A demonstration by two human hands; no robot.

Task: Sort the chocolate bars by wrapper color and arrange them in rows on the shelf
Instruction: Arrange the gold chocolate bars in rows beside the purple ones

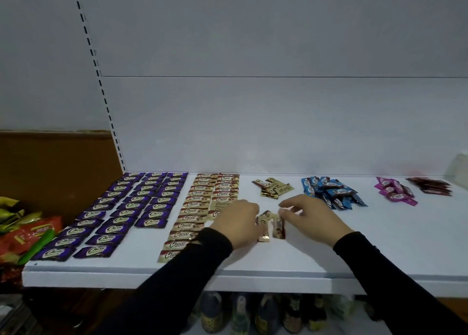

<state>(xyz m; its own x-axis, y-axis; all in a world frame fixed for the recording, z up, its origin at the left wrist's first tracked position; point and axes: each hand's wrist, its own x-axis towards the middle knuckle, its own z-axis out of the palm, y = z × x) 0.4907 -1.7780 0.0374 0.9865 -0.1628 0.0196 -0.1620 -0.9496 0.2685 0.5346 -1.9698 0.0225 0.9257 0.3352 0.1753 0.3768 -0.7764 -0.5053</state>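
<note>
Snack packets (pixel 24 229) left, bottles (pixel 239 314) below.

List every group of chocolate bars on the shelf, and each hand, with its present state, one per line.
Purple bars: laid in three neat rows.
Gold bars: laid in two rows.
Small gold pile: loose, unsorted.
Blue bars: heaped, unsorted.
Pink bars: heaped, unsorted.
Dark red bars: loose pile at far right.
Left hand: holds a gold bar.
Right hand: pinches another gold bar.
</note>
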